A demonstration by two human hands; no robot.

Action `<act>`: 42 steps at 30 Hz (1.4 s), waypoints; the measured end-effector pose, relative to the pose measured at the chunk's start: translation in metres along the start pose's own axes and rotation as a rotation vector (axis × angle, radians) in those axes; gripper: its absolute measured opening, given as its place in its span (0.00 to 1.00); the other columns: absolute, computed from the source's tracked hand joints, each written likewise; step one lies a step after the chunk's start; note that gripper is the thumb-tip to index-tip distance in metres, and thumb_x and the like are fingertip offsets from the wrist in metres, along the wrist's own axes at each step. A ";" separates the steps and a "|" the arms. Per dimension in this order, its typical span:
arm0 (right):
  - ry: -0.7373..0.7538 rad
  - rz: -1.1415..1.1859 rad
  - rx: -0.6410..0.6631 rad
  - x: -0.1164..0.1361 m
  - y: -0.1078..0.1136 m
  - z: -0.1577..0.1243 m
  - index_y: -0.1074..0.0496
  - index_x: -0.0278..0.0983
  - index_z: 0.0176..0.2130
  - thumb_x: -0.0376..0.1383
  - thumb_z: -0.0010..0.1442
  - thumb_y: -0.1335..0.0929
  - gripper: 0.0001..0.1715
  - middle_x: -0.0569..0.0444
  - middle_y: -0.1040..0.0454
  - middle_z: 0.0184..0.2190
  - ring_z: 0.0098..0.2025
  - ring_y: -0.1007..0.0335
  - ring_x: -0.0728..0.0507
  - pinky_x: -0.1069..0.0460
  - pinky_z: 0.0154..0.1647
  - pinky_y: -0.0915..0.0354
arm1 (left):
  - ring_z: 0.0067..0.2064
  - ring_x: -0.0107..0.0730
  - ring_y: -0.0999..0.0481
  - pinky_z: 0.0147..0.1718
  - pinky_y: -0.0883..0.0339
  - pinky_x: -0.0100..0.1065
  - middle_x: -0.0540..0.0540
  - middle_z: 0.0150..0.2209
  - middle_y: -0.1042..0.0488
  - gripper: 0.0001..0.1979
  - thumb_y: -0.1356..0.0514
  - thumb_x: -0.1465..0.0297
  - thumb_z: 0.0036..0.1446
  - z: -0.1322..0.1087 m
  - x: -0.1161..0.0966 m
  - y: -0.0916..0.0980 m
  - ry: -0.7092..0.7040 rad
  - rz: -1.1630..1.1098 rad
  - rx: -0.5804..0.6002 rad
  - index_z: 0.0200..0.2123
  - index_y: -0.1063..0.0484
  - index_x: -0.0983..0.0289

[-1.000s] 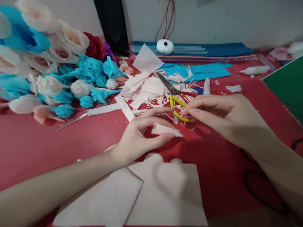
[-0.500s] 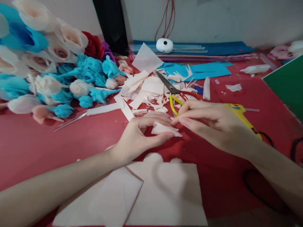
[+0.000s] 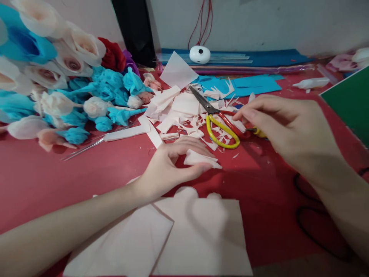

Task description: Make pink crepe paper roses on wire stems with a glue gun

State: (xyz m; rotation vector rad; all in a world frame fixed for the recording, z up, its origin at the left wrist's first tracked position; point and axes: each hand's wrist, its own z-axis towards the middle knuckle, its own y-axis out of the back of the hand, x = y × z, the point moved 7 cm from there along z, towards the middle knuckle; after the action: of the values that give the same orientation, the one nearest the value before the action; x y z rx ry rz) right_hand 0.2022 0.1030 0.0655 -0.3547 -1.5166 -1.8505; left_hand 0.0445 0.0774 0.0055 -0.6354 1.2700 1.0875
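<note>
My left hand (image 3: 168, 167) rests on the red table (image 3: 57, 177) and pinches a small folded piece of pale pink paper (image 3: 201, 158) between thumb and fingers. My right hand (image 3: 288, 127) hovers to the right of it, fingers curled and pressed together over a yellow glue gun (image 3: 259, 133), of which only the tip shows under the fingers. Scissors (image 3: 220, 125) with one yellow and one red handle lie just left of the right hand's fingertips, on a heap of pink paper scraps (image 3: 178, 109).
Blue, white and pink paper flowers (image 3: 72, 92) are heaped at the left. Pink paper sheets (image 3: 201, 234) lie at the near edge. Blue paper (image 3: 248, 85), a white device (image 3: 200, 54), a green board (image 3: 350, 102) and a black cable (image 3: 319, 240) are also there.
My right hand left the folded paper and moved right and away, onto the glue gun that lay bare half a second ago. My left hand has kept still with the paper.
</note>
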 end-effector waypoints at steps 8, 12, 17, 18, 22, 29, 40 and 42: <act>0.084 -0.082 -0.005 0.006 0.003 0.000 0.29 0.37 0.31 0.36 0.59 0.36 0.07 0.59 0.28 0.32 0.34 0.35 0.52 0.56 0.32 0.41 | 0.54 0.33 0.32 0.56 0.40 0.33 0.50 0.48 0.27 0.07 0.37 0.75 0.50 -0.002 0.004 0.000 0.079 0.003 0.009 0.34 0.23 0.60; 0.061 -0.148 0.044 0.010 0.003 -0.010 0.28 0.40 0.37 0.36 0.58 0.35 0.07 0.61 0.27 0.31 0.30 0.35 0.53 0.58 0.27 0.41 | 0.56 0.32 0.34 0.57 0.41 0.31 0.49 0.47 0.25 0.07 0.37 0.74 0.50 -0.002 0.005 -0.002 0.104 0.002 0.022 0.34 0.23 0.59; 0.134 -0.077 0.177 0.014 -0.012 -0.018 0.28 0.40 0.36 0.34 0.59 0.37 0.08 0.61 0.27 0.31 0.32 0.33 0.53 0.59 0.28 0.40 | 0.55 0.35 0.33 0.56 0.39 0.32 0.50 0.49 0.27 0.06 0.37 0.73 0.50 -0.001 0.005 -0.003 0.140 0.007 0.048 0.33 0.23 0.60; 0.165 -0.048 0.252 0.015 -0.019 -0.019 0.27 0.39 0.34 0.34 0.59 0.37 0.08 0.61 0.27 0.33 0.34 0.33 0.52 0.59 0.31 0.39 | 0.55 0.36 0.33 0.56 0.39 0.33 0.50 0.49 0.27 0.06 0.37 0.73 0.50 -0.001 0.005 -0.003 0.141 0.013 0.049 0.33 0.23 0.60; 0.133 -0.001 0.352 0.015 -0.028 -0.019 0.30 0.40 0.44 0.36 0.62 0.40 0.14 0.58 0.28 0.36 0.33 0.34 0.52 0.57 0.31 0.39 | 0.55 0.39 0.32 0.55 0.38 0.38 0.54 0.46 0.25 0.05 0.37 0.73 0.49 -0.002 0.006 -0.002 0.151 -0.024 0.022 0.32 0.23 0.61; -0.100 -0.613 -0.089 -0.018 0.037 -0.026 0.32 0.34 0.43 0.37 0.59 0.40 0.14 0.49 0.30 0.39 0.40 0.34 0.43 0.50 0.39 0.40 | 0.47 0.36 0.27 0.48 0.33 0.35 0.54 0.41 0.23 0.04 0.37 0.73 0.49 -0.002 0.003 0.000 0.081 -0.019 -0.010 0.31 0.24 0.62; -0.462 -0.633 0.298 -0.114 0.045 -0.080 0.36 0.34 0.37 0.40 0.55 0.37 0.12 0.39 0.30 0.39 0.38 0.33 0.35 0.46 0.38 0.40 | 0.38 0.28 0.27 0.39 0.33 0.29 0.51 0.32 0.23 0.02 0.37 0.72 0.49 -0.001 0.003 0.003 0.051 0.027 -0.049 0.30 0.25 0.62; -0.494 -0.612 0.270 -0.119 0.048 -0.081 0.36 0.35 0.38 0.40 0.56 0.38 0.12 0.40 0.30 0.39 0.39 0.33 0.35 0.45 0.39 0.40 | 0.38 0.29 0.26 0.39 0.32 0.30 0.52 0.32 0.23 0.02 0.37 0.71 0.49 -0.001 0.003 0.004 0.054 0.028 -0.058 0.30 0.25 0.63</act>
State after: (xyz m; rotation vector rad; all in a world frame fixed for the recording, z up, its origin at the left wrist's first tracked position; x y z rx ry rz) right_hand 0.3365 0.0649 0.0066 -0.2415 -2.3932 -2.0578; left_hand 0.0402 0.0787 0.0035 -0.6968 1.3008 1.1406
